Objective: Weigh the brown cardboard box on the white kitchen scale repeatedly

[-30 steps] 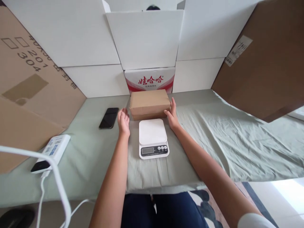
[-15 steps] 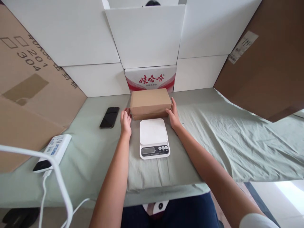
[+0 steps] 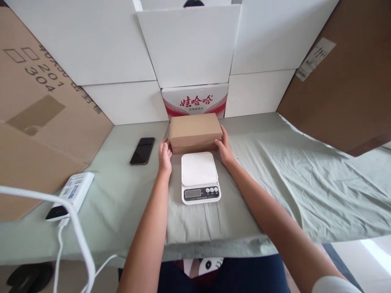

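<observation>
A brown cardboard box [image 3: 195,131] lies on the green cloth just behind a white kitchen scale [image 3: 200,177]. My left hand [image 3: 165,156] presses against the box's left end. At the right end, my right hand [image 3: 225,147] grips the box with its fingers on the side. The box sits between both palms. The scale's platform is bare, and its display and buttons face me.
A black phone [image 3: 142,150] lies left of the box. A white power bank [image 3: 71,195] with a white cable [image 3: 76,240] sits at the left front. White panels [image 3: 187,44] and brown cardboard sheets [image 3: 345,77] wall the table; a red-printed carton [image 3: 195,101] stands behind the box.
My left hand has moved right from open air onto the box's left end. The right hand stayed on the right end. The camera shifted slightly.
</observation>
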Available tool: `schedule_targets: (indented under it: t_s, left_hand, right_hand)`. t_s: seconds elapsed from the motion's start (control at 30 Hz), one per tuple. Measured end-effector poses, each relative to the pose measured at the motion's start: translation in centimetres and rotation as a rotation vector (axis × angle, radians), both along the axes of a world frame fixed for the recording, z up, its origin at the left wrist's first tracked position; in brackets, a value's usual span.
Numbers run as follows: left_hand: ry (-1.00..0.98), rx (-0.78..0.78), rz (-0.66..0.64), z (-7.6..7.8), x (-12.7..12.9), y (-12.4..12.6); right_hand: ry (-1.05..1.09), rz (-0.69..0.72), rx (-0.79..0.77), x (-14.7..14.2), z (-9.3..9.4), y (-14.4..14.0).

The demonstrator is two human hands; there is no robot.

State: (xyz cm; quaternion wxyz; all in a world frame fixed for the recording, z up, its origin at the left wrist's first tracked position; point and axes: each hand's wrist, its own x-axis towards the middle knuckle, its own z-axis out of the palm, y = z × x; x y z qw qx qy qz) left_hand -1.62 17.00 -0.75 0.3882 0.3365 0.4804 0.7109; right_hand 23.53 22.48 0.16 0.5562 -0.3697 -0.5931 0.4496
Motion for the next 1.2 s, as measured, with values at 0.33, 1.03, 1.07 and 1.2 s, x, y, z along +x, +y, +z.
schedule_targets:
  t_s: [0.33,1.03,1.07,1.2]
  left_hand:
    - [0.013,-0.001,-0.017,-0.1,0.1,0.1]
    - [0.051,0.024,-0.027,-0.1,0.4,0.1]
    - [0.053,0.024,-0.026,-0.1,0.4,0.1]
    - [0.068,0.009,-0.011,0.0,0.4,0.1]
  right_hand:
    - [-0.03,0.001,0.017,-0.1,0.6,-0.5]
    - [-0.069,-0.03,0.049,-0.1,1.2,-0.9]
    - [-0.07,-0.031,0.048,-0.1,1.2,-0.9]
    - [-0.063,-0.038,0.028,-0.1,1.4,-0.9]
